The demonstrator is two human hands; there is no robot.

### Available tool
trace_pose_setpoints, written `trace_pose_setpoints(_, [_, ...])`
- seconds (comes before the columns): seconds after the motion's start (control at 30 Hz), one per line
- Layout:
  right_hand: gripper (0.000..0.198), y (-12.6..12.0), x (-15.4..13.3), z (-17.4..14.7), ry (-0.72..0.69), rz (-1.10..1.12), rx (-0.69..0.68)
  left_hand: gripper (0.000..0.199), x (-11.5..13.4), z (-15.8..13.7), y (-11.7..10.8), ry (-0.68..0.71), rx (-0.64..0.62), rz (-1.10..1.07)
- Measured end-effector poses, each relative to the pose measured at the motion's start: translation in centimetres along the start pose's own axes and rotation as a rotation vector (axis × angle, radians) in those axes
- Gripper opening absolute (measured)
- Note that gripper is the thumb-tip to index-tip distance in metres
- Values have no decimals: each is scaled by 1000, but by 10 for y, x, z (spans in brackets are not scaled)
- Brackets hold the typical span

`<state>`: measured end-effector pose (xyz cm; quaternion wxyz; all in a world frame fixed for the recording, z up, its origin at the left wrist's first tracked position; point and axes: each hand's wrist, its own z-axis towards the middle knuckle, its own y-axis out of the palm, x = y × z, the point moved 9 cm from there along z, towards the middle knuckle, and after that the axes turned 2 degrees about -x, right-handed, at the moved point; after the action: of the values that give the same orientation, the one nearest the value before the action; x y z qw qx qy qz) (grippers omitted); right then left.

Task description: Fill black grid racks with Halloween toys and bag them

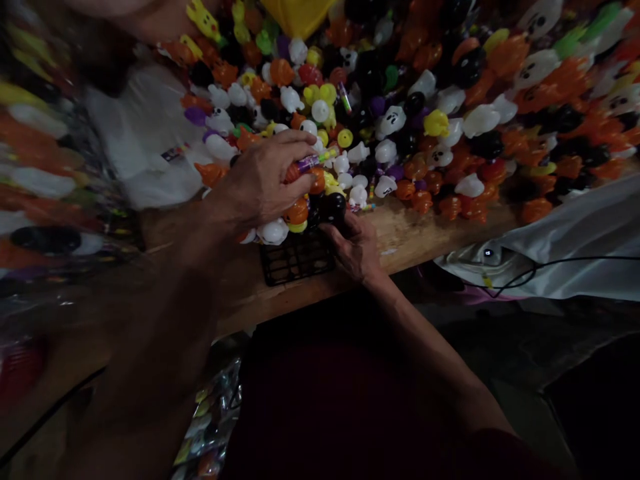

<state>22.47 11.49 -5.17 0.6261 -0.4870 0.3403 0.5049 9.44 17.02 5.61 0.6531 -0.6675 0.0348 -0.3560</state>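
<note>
My left hand (267, 175) reaches over the heap from the left, its thumb and fingers curled around a slim candy tube (313, 161) with a purple wrapper and a yellow-green end. Orange and white plastic figures lie under and beside that hand. Lower and to the right, my right hand (359, 245) has its thumb and fingers closed at a glossy black round-headed plastic figure (333, 208); part of its grip is hidden. Just below both hands, a black plastic grid tray (295, 261) lies on the wooden table (415, 233) at its front edge.
A big heap of small orange, white, black and yellow figures (393, 121) covers the table's back. At left are a white plastic bag (150, 120) and a blurred pile. White cloth with a dark cable (575, 259) hangs at right. A clear bag of figures (207, 427) sits below.
</note>
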Motion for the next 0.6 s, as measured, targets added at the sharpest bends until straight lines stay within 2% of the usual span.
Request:
trace_pose_setpoints(0.13, [24,0,-10,-2,-105,-149,23,37,5,-1,-4,25,15,-8])
trace_pose_setpoints(0.33, [18,3,-2,-2,37,-237,-22,36,8,-1,-5,35,-1,33])
trace_pose_setpoints(0.43, [15,7,-3,-2,38,-211,-67,35,9,-1,-5,9,-8,45])
trace_pose_setpoints(0.6, [5,7,-6,-1,9,-220,-56,33,11,-2,-5,2,-14,27])
